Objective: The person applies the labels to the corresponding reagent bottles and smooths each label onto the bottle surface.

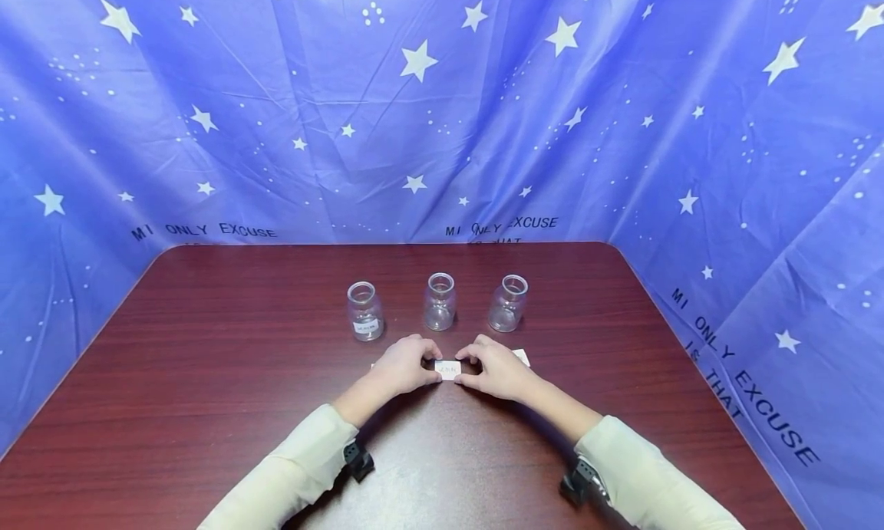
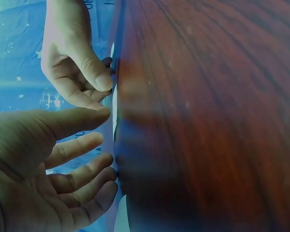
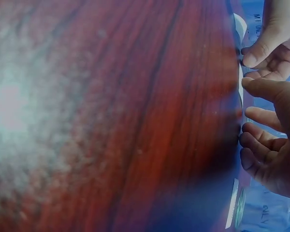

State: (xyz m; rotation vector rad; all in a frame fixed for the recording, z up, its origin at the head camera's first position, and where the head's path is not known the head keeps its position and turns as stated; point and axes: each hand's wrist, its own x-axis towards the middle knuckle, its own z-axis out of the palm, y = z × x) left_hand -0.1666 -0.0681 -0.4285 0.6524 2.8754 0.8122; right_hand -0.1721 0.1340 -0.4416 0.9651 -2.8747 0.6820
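White label sits between my left hand and right hand, long axis running hand to hand, neither clearly nearer; middle jar upright straight beyond. Both hands half-curled at its ends; pinching or only touching, can't tell.

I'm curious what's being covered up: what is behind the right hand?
From the head view, part of a white paper shows behind the right hand, and farther back stands a clear jar. The hand covers the paper's remainder, hiding any writing there.
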